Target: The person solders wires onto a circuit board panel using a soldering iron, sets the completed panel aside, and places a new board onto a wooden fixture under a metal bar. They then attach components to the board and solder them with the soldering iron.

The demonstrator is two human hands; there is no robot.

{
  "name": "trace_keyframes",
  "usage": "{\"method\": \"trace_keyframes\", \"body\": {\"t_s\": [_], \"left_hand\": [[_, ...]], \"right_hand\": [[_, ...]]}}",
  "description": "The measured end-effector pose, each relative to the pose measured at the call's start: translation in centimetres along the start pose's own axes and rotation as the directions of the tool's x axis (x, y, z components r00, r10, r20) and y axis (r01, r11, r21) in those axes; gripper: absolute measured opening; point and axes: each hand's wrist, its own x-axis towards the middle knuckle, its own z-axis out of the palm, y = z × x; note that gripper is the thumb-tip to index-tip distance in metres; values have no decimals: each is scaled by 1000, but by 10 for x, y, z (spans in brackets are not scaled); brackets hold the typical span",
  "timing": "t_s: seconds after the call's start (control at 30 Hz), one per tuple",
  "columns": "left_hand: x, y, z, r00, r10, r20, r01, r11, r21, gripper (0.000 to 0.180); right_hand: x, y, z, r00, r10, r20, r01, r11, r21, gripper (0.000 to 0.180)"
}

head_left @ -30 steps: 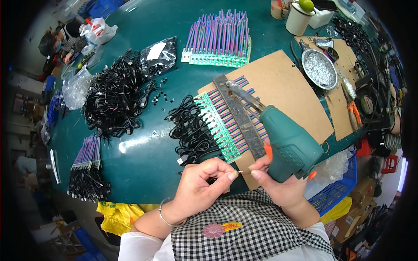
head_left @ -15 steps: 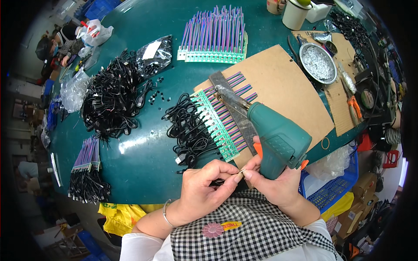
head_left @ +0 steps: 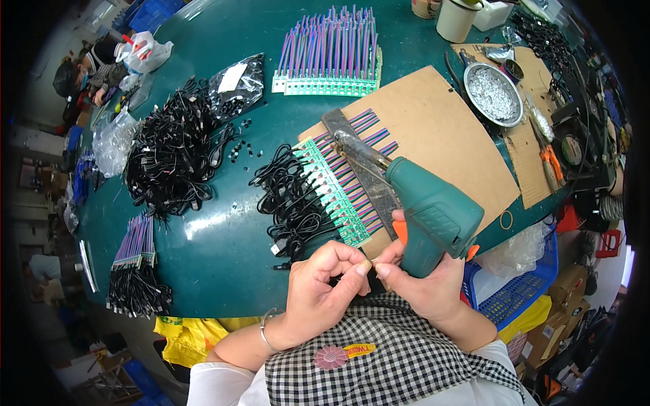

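My right hand (head_left: 433,287) is wrapped around the handle of a green pistol-shaped soldering gun (head_left: 437,210) with an orange trigger. Its long metal nose slants across a dark metal bar (head_left: 371,177). My left hand (head_left: 325,284) pinches thumb against forefinger, tip to tip with my right thumb, and a thin pale strand shows faintly between them. Just beyond lies a row of green circuit boards (head_left: 332,193) on a brown cardboard sheet (head_left: 460,149). Coiled black USB cables (head_left: 291,203) come off their left side, striped ribbon wires off their right, under the bar.
A pile of black cables (head_left: 172,152) and a bag of small black parts (head_left: 237,84) lie left. More wired boards (head_left: 328,57) stand at the back. Right are a metal bowl of silvery bits (head_left: 494,95), orange-handled pliers (head_left: 552,166) and a blue basket (head_left: 511,304).
My left hand has shifted slightly up and closer to my right fingers. The pale strand between the fingertips shows less. The soldering gun has hardly moved.
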Motion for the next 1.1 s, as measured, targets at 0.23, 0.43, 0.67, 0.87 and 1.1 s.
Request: {"method": "trace_keyframes", "body": {"t_s": [0.23,0.43,0.67,0.87,1.1], "left_hand": [[2,-8,-2,998,57,-28,-57,998,14,3],[2,-4,1,991,132,-14,-127,976,174,6],[14,-7,-5,928,370,-41,-296,800,522,5],[36,-20,-13,897,423,-125,-215,667,713,6],[42,-16,-11,932,332,-143,-133,683,718,10]], "right_hand": [[0,-3,4,991,-89,-101,90,996,-2,36],[1,1,1,990,-87,-115,79,994,-70,19],[2,3,-7,908,-407,-96,325,831,-451,32],[-18,-20,-33,952,-86,-294,80,996,-31,61],[-62,-13,-76,979,14,-202,10,993,119,71]]}}
